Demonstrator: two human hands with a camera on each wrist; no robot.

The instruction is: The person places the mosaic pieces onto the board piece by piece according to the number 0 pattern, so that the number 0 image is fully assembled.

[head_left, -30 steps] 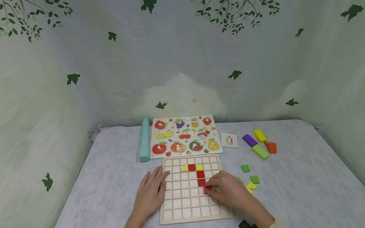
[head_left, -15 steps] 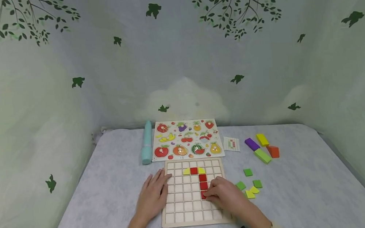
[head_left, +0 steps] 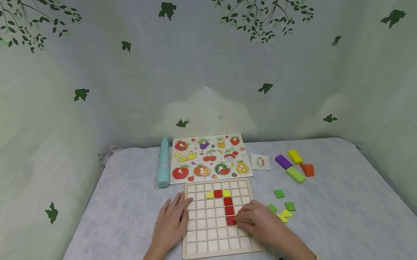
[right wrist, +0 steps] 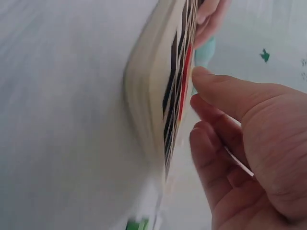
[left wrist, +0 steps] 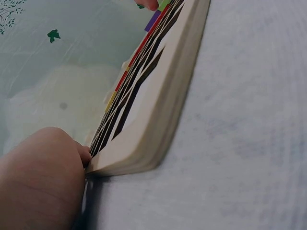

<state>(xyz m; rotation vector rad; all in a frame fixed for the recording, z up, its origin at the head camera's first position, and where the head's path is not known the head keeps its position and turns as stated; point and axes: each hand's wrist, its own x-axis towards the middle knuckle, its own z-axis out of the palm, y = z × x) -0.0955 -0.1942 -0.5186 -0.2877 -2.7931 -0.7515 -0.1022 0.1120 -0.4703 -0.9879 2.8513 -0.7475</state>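
Observation:
A wooden grid board lies flat on the table. In its cells sit red square tiles in a column, with another red tile between two yellow quarter-round tiles at the top. My left hand rests along the board's left edge, its fingers fairly straight. Over the right side, my right hand has its fingertips at the right edge of the lowest red tile, which lies within its cell. In the right wrist view the loosely bent fingers and the thumb stand apart with nothing between them.
Right of the board lie green square tiles and yellow tiles. Farther back are purple, yellow, orange and light green blocks. Behind the board stand a fruit puzzle, a teal rolled item and a small pattern card.
The red tile pinched in my right hand has gone down into the cell below the other red tiles, and the fingers have let go of it. My left hand stays in place.

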